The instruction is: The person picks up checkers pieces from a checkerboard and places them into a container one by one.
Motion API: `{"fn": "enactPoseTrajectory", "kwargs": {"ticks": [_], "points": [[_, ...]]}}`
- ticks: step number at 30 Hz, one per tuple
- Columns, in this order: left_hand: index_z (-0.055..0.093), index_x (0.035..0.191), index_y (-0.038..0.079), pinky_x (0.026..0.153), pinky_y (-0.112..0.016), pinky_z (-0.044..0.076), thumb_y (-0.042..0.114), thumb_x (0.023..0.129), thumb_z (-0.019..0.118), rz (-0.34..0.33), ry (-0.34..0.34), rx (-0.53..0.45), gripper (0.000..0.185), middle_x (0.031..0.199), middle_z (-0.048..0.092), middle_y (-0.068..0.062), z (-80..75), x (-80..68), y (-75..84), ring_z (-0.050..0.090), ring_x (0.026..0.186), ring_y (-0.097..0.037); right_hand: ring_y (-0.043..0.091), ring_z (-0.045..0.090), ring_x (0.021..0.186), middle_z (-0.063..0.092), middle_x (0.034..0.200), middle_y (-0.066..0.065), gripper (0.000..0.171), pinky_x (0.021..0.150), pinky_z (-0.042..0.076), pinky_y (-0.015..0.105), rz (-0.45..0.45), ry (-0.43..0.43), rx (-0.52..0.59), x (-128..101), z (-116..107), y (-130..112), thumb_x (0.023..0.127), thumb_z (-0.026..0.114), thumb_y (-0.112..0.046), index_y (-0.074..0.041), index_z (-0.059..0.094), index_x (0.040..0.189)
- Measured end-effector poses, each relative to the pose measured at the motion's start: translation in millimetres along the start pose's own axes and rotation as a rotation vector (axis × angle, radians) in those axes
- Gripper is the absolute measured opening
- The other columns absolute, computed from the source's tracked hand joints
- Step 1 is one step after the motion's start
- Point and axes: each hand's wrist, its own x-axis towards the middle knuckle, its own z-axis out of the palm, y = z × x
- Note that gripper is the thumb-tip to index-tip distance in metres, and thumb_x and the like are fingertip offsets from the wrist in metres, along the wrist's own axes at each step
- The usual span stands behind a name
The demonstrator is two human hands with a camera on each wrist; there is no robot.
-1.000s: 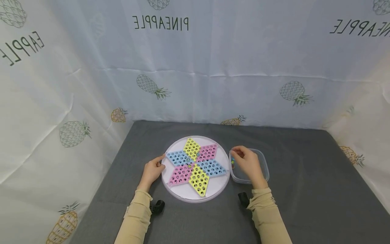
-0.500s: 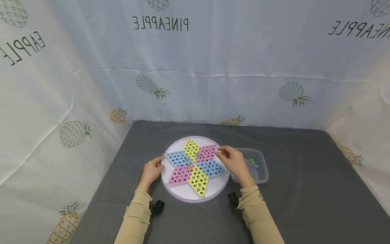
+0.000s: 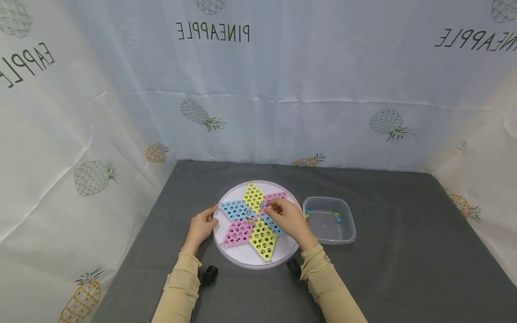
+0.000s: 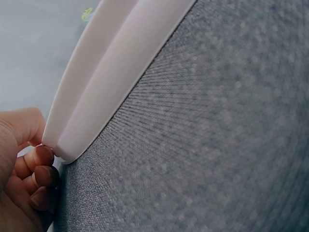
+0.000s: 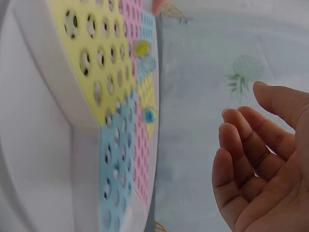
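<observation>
resting on the grey table (image 3: 383,269), the round board (image 3: 246,258) looks light, stiff and slick. left hand (image 3: 201,226) grips its left rim, the best hold; right hand (image 3: 287,217) hovers above the star, fingers loosely spread, holding nothing visible.

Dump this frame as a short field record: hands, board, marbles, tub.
left hand: grips the left rim of the board, fingers curled under its edge
right hand: over the board near its centre, fingers loosely bent; wrist view shows nothing in the palm
board: round, white, with a six-point star of yellow, pink and blue hole fields
marbles on board: three near the centre
tub: clear, right of the board, a few marbles inside
table: grey cloth
</observation>
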Motion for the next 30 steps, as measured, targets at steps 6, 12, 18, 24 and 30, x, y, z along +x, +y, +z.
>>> {"fn": "enactPoseTrajectory", "kwargs": {"ticks": [6, 12, 18, 24, 30], "points": [[0.055, 0.129, 0.006, 0.048, -0.024, 0.029, 0.007, 0.080, 0.056, 0.027, 0.009, -0.003, 0.049, 0.059, 0.035, 0.001, 0.4, -0.3, -2.6, 0.031, 0.051, -0.010, 0.010, 0.057, 0.078, 0.065, 0.087, -0.001, 0.031, 0.069, 0.046, 0.026, -0.047, -0.033, 0.020, 2, 17, -3, 0.086, 0.063, -0.031, -0.009, 0.067, 0.107], [0.058, 0.125, 0.003, 0.047, -0.025, 0.028, 0.007, 0.077, 0.054, 0.082, 0.044, -0.033, 0.049, 0.058, 0.035, 0.002, 0.6, -4.4, -1.6, 0.031, 0.050, -0.010, 0.010, 0.055, 0.076, 0.063, 0.086, 0.000, 0.031, 0.068, 0.045, 0.024, -0.055, -0.064, 0.012, 6, 27, -4, 0.086, 0.063, -0.031, -0.008, 0.067, 0.107], [0.056, 0.129, 0.006, 0.048, -0.024, 0.030, 0.009, 0.079, 0.055, 0.040, 0.020, -0.026, 0.050, 0.059, 0.037, 0.001, -0.5, -1.5, -1.5, 0.032, 0.051, -0.011, 0.010, 0.053, 0.073, 0.062, 0.085, 0.000, 0.031, 0.065, 0.044, 0.024, -0.045, -0.114, 0.009, 9, 35, -3, 0.085, 0.064, -0.030, -0.007, 0.066, 0.107], [0.054, 0.131, 0.008, 0.049, -0.025, 0.030, 0.009, 0.082, 0.055, 0.009, -0.016, 0.003, 0.049, 0.059, 0.035, 0.000, -1.1, 1.3, -3.2, 0.032, 0.052, -0.012, 0.010, 0.052, 0.070, 0.062, 0.083, 0.000, 0.032, 0.063, 0.044, 0.024, -0.022, -0.176, 0.010, 11, 43, 2, 0.085, 0.065, -0.032, -0.007, 0.066, 0.106], [0.054, 0.131, 0.009, 0.050, -0.025, 0.031, 0.010, 0.082, 0.055, 0.001, -0.018, -0.009, 0.049, 0.061, 0.036, 0.000, -0.7, -0.7, -2.6, 0.033, 0.053, -0.013, 0.010, 0.051, 0.066, 0.061, 0.081, 0.000, 0.029, 0.060, 0.043, 0.024, -0.005, -0.208, -0.028, 13, 49, 1, 0.085, 0.065, -0.029, -0.008, 0.066, 0.104]]}}
